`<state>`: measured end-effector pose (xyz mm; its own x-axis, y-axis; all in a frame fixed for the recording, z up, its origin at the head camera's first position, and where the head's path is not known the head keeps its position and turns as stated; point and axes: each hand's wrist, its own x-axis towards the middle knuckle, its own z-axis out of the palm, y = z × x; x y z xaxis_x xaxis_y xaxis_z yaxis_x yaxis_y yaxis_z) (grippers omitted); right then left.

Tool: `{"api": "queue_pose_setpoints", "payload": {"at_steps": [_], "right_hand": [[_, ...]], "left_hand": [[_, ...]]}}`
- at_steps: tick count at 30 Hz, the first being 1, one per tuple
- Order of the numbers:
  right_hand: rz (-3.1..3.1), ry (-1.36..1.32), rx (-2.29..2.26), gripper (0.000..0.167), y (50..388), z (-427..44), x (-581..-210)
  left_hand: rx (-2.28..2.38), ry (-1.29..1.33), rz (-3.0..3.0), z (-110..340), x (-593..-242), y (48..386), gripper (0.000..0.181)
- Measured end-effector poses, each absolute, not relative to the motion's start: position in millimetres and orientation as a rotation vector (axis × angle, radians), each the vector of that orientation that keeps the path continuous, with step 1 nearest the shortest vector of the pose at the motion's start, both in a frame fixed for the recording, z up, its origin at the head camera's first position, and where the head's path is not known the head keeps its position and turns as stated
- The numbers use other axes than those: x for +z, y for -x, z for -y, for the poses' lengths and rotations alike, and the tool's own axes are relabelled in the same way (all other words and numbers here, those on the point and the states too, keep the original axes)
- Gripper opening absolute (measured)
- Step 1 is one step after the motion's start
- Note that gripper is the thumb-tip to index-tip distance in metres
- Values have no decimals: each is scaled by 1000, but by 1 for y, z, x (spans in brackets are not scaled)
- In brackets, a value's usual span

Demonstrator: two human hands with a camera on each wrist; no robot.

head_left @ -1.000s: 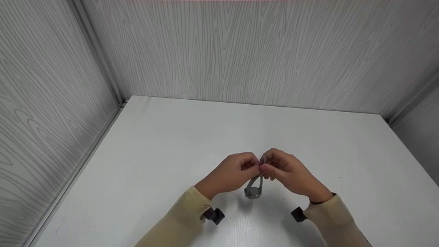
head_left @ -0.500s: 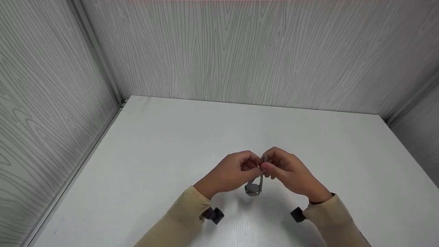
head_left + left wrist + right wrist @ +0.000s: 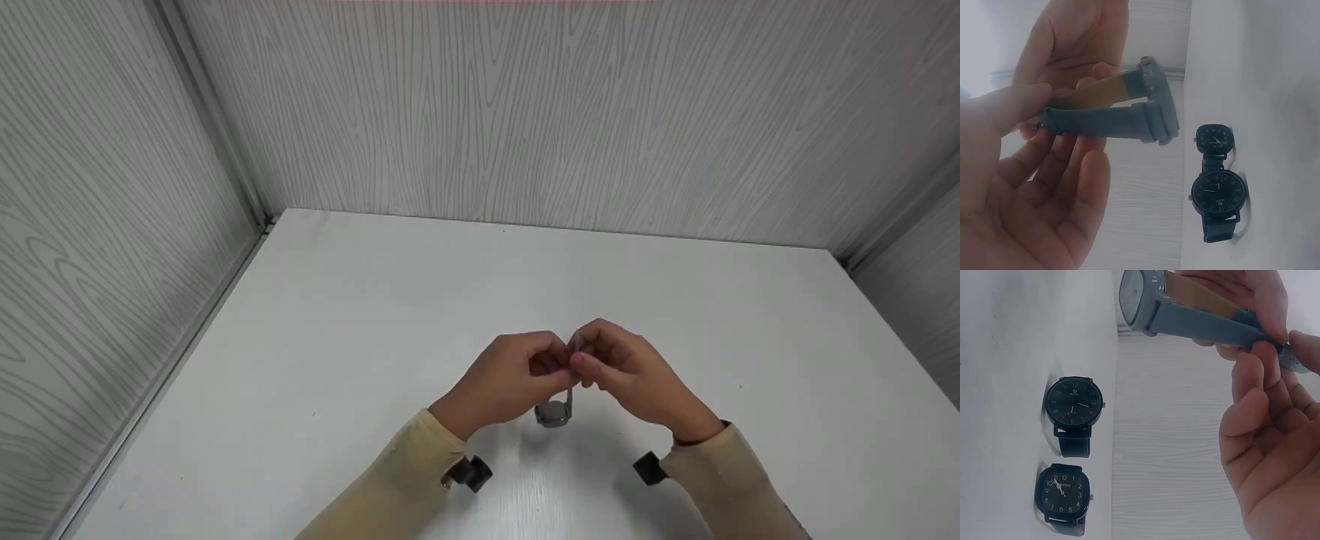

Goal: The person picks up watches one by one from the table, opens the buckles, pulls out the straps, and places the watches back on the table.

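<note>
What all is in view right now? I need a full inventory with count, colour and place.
Held watch: one, grey-blue with tan strap lining, raised between the two hands
Round-faced watch: one, black, on a white surface in both wrist views
Square-faced watch: one, black, beside the round-faced one
Table: one, white, across the lower head view
Wood-grain panels: three, pale grey, at the table's back and sides
Corner strips: two, grey, where panels meet
Wrist devices: two, black, one at each cuff
Sleeves: two, beige, on the forearms
Left hand: one, bare, pinching the held watch's strap
Right hand: one, bare, pinching the same strap
</note>
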<state>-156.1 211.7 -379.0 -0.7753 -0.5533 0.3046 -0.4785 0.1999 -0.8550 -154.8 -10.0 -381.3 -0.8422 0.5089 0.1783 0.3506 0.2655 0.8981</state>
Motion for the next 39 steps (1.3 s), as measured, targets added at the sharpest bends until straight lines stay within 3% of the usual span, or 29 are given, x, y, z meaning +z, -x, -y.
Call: {"api": "queue_pose_setpoints", "payload": {"at_steps": [5,11,30,39], "right_hand": [[-2402,1021,-1653,15,156,-211,-377],[-2521,949,-1541,6,157,-212,-376],[-2546,969,-1442,5,156,-212,-375],[-2577,936,-1492,6,157,-212,-377]], "left_hand": [[1697,-832,-2354,12,-381,155,14],[1760,-865,-2348,13,-381,157,15],[1902,-725,-2151,14,-379,159,25],[1882,-797,-2180,13,-382,159,26]]}}
